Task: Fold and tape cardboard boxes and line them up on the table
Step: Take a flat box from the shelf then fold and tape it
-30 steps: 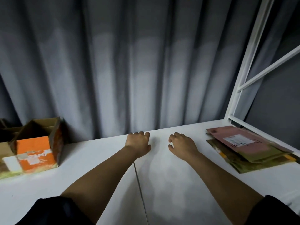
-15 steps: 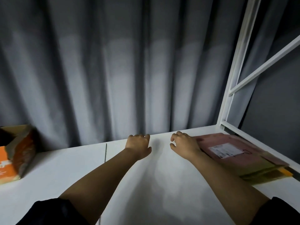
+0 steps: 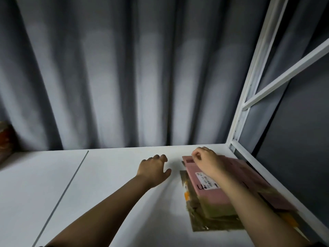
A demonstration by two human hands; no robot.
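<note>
Flattened cardboard boxes lie in a stack at about 4 o'clock on the white table, a pink sheet with a white label on top, brown and orange-marked sheets under it. The right hand is now over the stack's far left corner, where half a second ago it was just left of the stack above bare table; its fingers are curled at the pink sheet's edge, but whether they actually pinch it cannot be told. The left hand hovers beside the stack, at 9 o'clock from it, fingers loosely spread and holding nothing, much as before. The view has swung right: the orange box is reduced to a blurred sliver at the far left edge. A grey curtain hangs at 12 o'clock behind the table. A white metal frame rises at 2 o'clock, its rail close against the stack's right side. The right forearm crosses and hides part of the pink sheet.
</note>
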